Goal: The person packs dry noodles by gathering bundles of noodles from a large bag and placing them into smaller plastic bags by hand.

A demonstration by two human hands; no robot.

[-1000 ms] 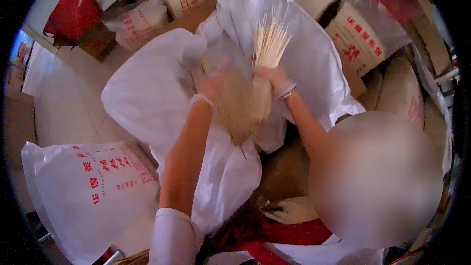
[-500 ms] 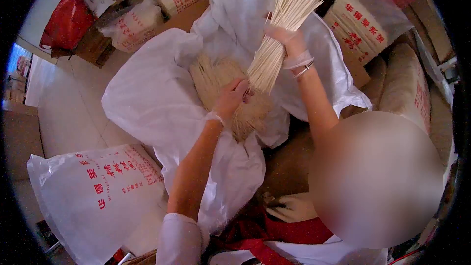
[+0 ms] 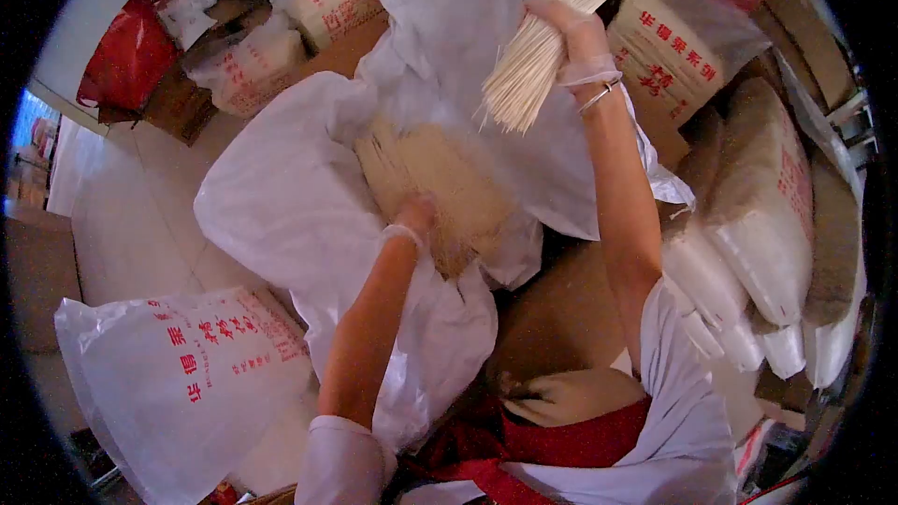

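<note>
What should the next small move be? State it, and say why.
Probably gather a few more thin sticks with the left hand: it is down at them in the white sack, though blurred, while the right hand holds a raised bundle.

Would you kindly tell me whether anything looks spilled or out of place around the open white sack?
Nothing stands out: the right hand grips a bundle of dried noodles, the other noodles lie inside the white sack, and I see none on the visible floor.
</note>
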